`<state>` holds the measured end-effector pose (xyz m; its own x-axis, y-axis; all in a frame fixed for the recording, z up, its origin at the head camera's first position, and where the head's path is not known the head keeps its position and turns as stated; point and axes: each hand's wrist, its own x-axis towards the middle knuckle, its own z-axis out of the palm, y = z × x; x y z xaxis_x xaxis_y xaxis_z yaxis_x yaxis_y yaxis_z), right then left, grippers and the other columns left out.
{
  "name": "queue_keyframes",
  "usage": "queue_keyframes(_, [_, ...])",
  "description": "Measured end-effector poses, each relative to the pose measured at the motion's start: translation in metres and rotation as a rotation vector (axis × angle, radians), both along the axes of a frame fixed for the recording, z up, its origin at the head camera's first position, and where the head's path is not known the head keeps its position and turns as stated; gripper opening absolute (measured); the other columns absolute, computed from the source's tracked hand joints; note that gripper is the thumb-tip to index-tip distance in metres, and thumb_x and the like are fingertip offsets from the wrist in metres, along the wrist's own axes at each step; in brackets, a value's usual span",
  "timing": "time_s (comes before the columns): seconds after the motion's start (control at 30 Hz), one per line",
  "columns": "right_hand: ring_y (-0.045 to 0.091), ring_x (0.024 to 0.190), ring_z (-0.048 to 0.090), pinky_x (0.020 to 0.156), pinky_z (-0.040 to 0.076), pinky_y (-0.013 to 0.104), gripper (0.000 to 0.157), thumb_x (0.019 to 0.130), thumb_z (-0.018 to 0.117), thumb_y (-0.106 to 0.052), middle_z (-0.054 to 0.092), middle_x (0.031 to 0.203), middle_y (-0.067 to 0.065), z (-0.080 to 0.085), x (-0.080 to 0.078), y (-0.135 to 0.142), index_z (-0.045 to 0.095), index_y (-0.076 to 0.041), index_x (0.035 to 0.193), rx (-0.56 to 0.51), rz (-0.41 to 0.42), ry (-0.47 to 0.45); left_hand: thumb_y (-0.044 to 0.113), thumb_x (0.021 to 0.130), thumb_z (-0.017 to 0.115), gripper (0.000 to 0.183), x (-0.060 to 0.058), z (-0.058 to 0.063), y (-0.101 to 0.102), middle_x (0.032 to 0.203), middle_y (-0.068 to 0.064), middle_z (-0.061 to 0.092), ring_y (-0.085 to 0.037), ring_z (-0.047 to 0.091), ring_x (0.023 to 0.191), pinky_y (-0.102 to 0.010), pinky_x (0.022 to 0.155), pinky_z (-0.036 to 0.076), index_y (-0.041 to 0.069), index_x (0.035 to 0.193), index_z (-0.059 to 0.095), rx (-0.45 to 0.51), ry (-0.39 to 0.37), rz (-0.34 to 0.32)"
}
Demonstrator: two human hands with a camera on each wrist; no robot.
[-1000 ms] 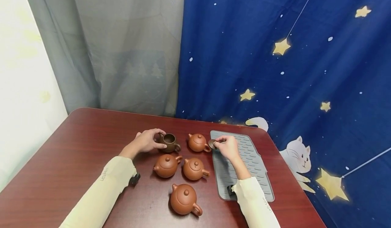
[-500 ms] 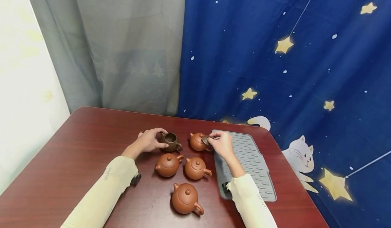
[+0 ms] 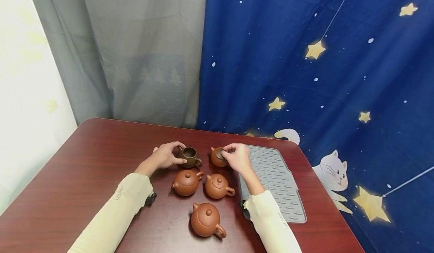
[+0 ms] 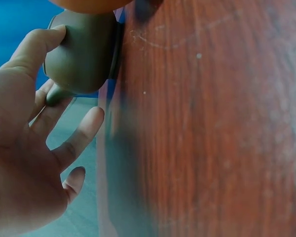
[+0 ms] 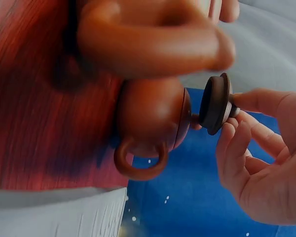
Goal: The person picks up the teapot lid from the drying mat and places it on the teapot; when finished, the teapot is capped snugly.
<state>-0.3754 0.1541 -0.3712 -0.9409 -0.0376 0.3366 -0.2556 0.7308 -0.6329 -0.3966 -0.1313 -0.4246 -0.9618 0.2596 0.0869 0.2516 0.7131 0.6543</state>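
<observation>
My left hand (image 3: 165, 156) grips a dark brown teapot (image 3: 190, 159) by its spout side, thumb and fingers on either side of it. This teapot stands lidless, its mouth showing. In the left wrist view the thumb presses the dark teapot's wall (image 4: 86, 54) and the last fingers spread free. My right hand (image 3: 238, 157) pinches a dark lid (image 3: 219, 153) by its knob. It hangs above the reddish-brown back teapot (image 3: 217, 162). In the right wrist view the lid (image 5: 215, 104) is tilted on edge, apart from the body of that covered teapot (image 5: 150, 111).
Three more reddish-brown lidded teapots stand nearer: a left one (image 3: 185, 184), a middle one (image 3: 217, 187) and a front one (image 3: 205, 220). A grey ribbed mat (image 3: 274, 181) lies on the right of the red-brown table (image 3: 112, 159). Curtains (image 3: 254, 76) hang behind.
My right hand has carried the dark lid leftward from the mat's edge to above the back reddish-brown teapot. The left hand keeps its grip on the dark teapot.
</observation>
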Motion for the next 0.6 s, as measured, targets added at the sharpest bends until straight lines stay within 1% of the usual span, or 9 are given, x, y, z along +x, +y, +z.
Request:
queue_keyframes(0.17, [0.011,0.071,0.065,0.067,0.053,0.03,0.005,0.078,0.08,-0.01,0.073,0.075,-0.002,0.003,0.0,-0.014,0.078,-0.01,0.083,0.005,0.042,-0.005,0.041,0.076,0.085,0.052,0.002,0.002,-0.001,0.115,-0.005,0.069,-0.031,0.06,0.11,-0.048,0.079,0.03,0.023,0.12,0.064,-0.011,-0.003,0.011])
queue_keyframes(0.33, [0.01,0.07,0.066,0.065,0.052,0.027,0.005,0.079,0.081,-0.009,0.073,0.074,-0.001,0.01,-0.001,-0.027,0.078,-0.009,0.083,-0.008,0.101,-0.017,0.041,0.076,0.085,0.053,0.002,0.002,0.0,0.115,-0.006,0.069,-0.031,0.06,0.108,-0.047,0.077,0.03,0.022,0.12,0.064,-0.012,0.013,0.005])
queue_keyframes(0.5, [0.009,0.07,0.066,0.066,0.052,0.027,0.005,0.079,0.082,-0.011,0.073,0.075,-0.002,0.015,-0.001,-0.036,0.078,-0.01,0.082,-0.003,0.126,-0.027,0.039,0.076,0.085,0.052,0.003,0.002,0.002,0.116,-0.006,0.069,-0.031,0.06,0.108,-0.046,0.077,0.029,0.022,0.12,0.064,-0.013,0.014,0.01])
queue_keyframes(0.6, [0.01,0.071,0.067,0.067,0.053,0.027,0.005,0.08,0.082,-0.011,0.073,0.077,-0.001,0.014,-0.004,-0.039,0.078,-0.01,0.082,-0.012,0.141,-0.039,0.039,0.075,0.085,0.053,0.002,0.004,0.002,0.117,-0.007,0.068,-0.031,0.06,0.109,-0.046,0.077,0.029,0.022,0.12,0.064,-0.019,0.008,0.012])
